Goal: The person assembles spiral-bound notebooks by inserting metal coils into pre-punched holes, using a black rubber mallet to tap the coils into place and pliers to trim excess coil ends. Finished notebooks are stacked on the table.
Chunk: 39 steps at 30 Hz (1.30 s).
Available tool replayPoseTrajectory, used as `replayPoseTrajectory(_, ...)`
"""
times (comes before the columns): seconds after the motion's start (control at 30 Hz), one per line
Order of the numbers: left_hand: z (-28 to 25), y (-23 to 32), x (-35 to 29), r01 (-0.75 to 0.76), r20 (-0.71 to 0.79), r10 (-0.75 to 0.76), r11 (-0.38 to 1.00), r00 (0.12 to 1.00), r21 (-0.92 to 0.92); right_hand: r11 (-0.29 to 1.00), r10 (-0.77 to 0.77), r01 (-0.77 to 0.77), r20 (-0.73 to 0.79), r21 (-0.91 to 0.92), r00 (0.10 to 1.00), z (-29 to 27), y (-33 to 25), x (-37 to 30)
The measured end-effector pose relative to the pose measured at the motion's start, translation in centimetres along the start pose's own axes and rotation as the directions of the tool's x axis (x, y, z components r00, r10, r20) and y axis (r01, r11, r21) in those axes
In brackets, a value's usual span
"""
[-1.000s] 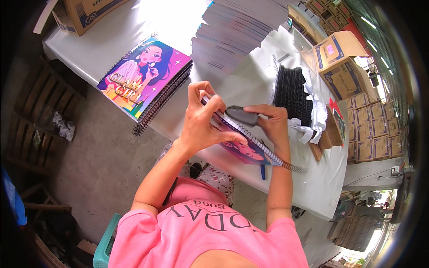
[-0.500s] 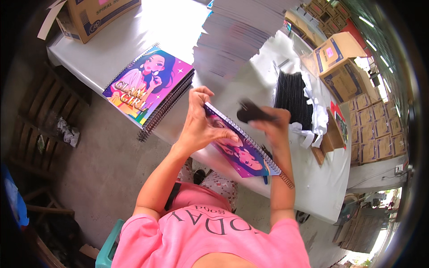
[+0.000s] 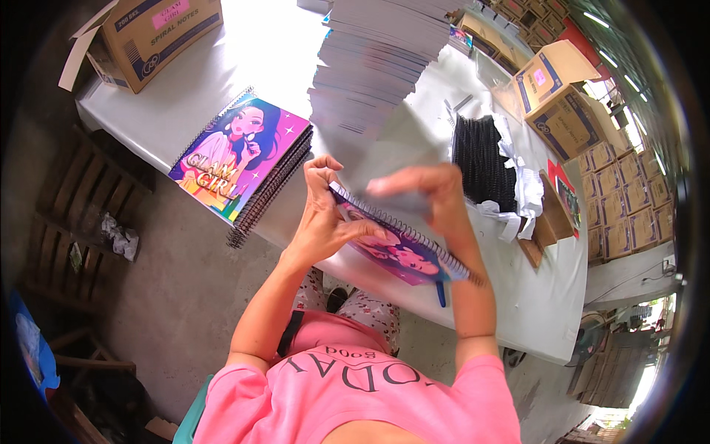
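Note:
My left hand (image 3: 325, 211) grips a spiral notebook (image 3: 414, 259) by its upper left end, thumb across the purple illustrated cover. The notebook is tilted above the table's near edge, its wire coil (image 3: 403, 226) running along the upper right side. Just over the coil is my right hand (image 3: 433, 189), smeared by motion, with its fingers curled around a blurred dark hand tool (image 3: 405, 203). The tool's exact kind cannot be made out. To the left lies a stack of finished-looking spiral notebooks (image 3: 240, 159) with the same style of cover.
A tall stack of sheets (image 3: 377, 59) stands beyond my hands. Black coils (image 3: 484, 159) lie in a bundle at right, beside white scraps (image 3: 526, 192) and a wooden piece (image 3: 543, 229). A blue pen (image 3: 441, 294) is near the table edge. Cardboard boxes (image 3: 159, 41) stand around.
My right hand has moved left and slightly up, closer to the upper end of the coil. The notebook has shifted a little left and tilted more edge-on.

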<state>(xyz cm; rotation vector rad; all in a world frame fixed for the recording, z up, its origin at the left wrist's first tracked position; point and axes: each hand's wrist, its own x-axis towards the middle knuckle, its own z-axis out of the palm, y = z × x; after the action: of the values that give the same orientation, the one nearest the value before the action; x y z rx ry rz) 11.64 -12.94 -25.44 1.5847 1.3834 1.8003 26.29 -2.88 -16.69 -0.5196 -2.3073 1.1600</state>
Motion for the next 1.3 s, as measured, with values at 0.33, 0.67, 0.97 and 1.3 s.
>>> replayPoseTrajectory(0.33,-0.3,1.8,-0.7,0.362,-0.054,-0.398,0.877,0.916,-0.315,0.954,0.119,0.050,-0.525,0.297,0.843,-6.1,4.2,-5.1)
replayPoseTrajectory(0.67,3.3,2.3,-1.6,0.096,-0.237,-0.285,0.802,0.929,-0.589,0.796,-0.254,-0.069,-0.435,-0.601,0.864,5.0,-2.6,-4.4)
replayPoseTrajectory(0.97,1.2,1.5,-2.6,0.096,-0.218,-0.282,0.788,0.934,-0.608,0.828,-0.352,0.026,-0.484,-0.560,0.802,5.3,-5.2,-9.4)
replayPoseTrajectory(1.3,0.2,-1.9,-2.7,-0.035,-0.139,-0.060,0.802,0.988,-0.596,0.850,0.291,-0.152,-0.209,0.503,0.934,-5.4,-3.0,-4.2)
